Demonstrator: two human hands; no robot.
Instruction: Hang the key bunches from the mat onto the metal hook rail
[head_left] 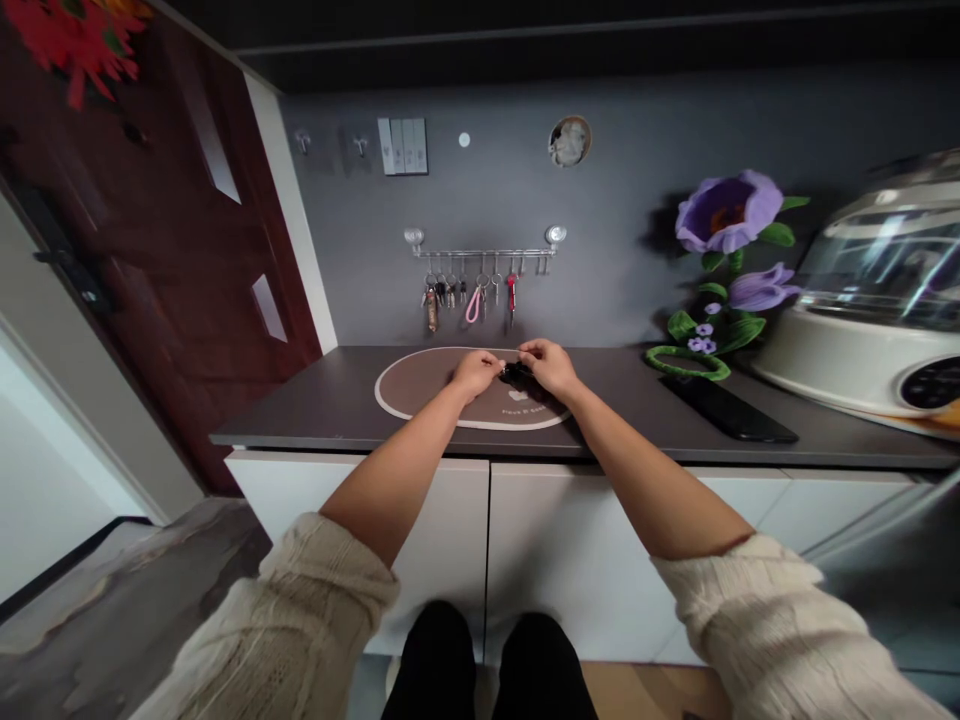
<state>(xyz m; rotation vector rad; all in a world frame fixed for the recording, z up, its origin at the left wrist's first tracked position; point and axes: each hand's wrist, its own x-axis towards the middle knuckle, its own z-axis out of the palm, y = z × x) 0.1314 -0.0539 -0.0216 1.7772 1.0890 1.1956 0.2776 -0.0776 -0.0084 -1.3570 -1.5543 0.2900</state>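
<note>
Above the oval brown mat (pixel 420 385), my two hands meet over what looks like a small black key (pixel 513 373) with a shiny metal bit. My left hand (pixel 477 373) pinches its left end between thumb and fingers. From the other side, my right hand (pixel 549 367) is closed on its right end, and those fingers partly cover it. On the wall just behind, a metal hook rail (pixel 484 252) carries several keys, among them one with a pink strap (pixel 473 304) and one with a red tag (pixel 511 290).
The mat lies on a dark countertop (pixel 622 420) above white cabinet doors (pixel 420 530). To the right are a black phone (pixel 731 408), purple fabric flowers (pixel 727 215) and a large white appliance (pixel 862 330). A dark red door (pixel 172 230) stands at left.
</note>
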